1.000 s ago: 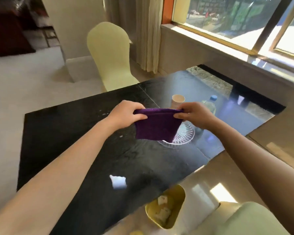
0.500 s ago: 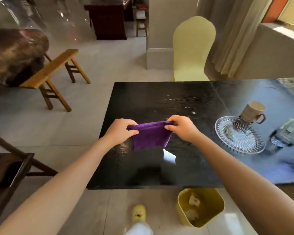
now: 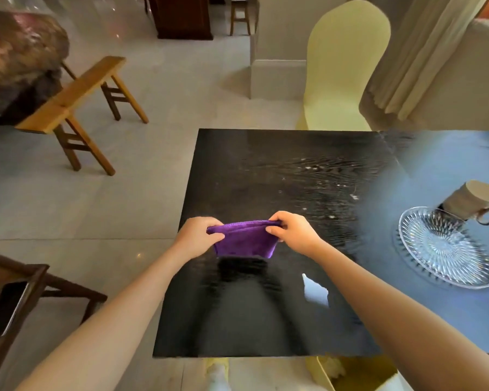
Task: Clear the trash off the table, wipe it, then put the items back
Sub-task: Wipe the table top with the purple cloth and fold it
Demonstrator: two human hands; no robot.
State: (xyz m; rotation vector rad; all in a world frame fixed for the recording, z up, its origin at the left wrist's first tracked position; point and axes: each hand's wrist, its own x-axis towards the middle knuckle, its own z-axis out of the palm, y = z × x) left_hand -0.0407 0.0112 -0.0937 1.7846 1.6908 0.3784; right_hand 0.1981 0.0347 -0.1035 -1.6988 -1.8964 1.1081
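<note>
both hands are holding a cloth over the table
left hand and right hand are pinching the purple cloth taut above the black table.

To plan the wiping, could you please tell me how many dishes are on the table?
2: a glass plate on the right part of the table, and a beige cup at the plate's far rim. More may lie past the frame's right edge.
</note>
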